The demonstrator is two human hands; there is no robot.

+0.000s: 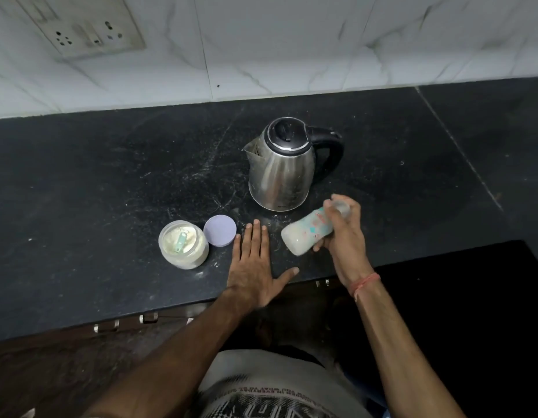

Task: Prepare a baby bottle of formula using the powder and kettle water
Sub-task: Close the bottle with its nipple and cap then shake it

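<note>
My right hand [344, 236] grips the baby bottle [305, 232] near its cap end and holds it tilted almost flat above the counter, its base pointing left. The bottle holds milky white liquid and looks blurred. My left hand [255, 267] lies flat on the black counter [96, 191] with fingers spread, holding nothing. The steel kettle [281, 164] with a black lid and handle stands just behind the bottle. Left of my left hand stands the open powder jar [183, 244] with a green scoop inside, and its purple lid [220, 230] lies beside it.
A white marble-patterned wall with a socket panel [90, 31] runs behind the counter. Drawer handles [147, 318] show under the front edge. White powder specks dust the counter around the kettle.
</note>
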